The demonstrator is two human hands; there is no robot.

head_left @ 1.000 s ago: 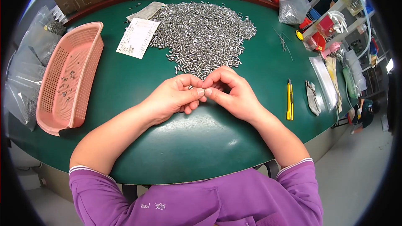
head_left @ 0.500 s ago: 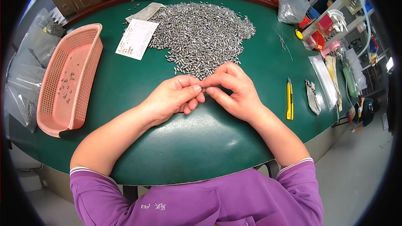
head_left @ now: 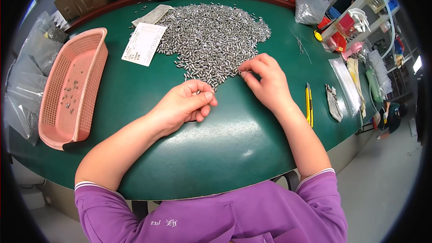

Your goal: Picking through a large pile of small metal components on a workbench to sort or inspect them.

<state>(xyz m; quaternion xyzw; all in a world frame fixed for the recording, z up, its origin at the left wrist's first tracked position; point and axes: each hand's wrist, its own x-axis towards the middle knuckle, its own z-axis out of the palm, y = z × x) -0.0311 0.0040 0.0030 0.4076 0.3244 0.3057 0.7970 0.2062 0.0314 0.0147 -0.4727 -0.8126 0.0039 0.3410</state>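
A broad heap of small silver metal pieces (head_left: pixel 211 36), each short and rounded like a capsule, lies on the green tabletop. At the heap's near tip, my left hand (head_left: pixel 191 102) is closed, its thumb pressed against the curled forefinger. A small metal piece (head_left: pixel 198 92) shows between those fingers. My right hand (head_left: pixel 268 81) reaches the heap's lower right edge. Its thumb and forefinger come together there in a pinch, and what lies between them is too small to make out.
To the left stands a pink plastic basket (head_left: pixel 74 94) with several metal pieces inside, beside clear bags (head_left: pixel 24 99). A white paper slip (head_left: pixel 143 45) lies left of the heap. On the right are a yellow utility knife (head_left: pixel 309 104), thin wires (head_left: pixel 300 44) and a plastic bag (head_left: pixel 310 6).
My right hand has left my left fingers and moved up and right to the heap's edge. My left hand stays closed in nearly the same place.
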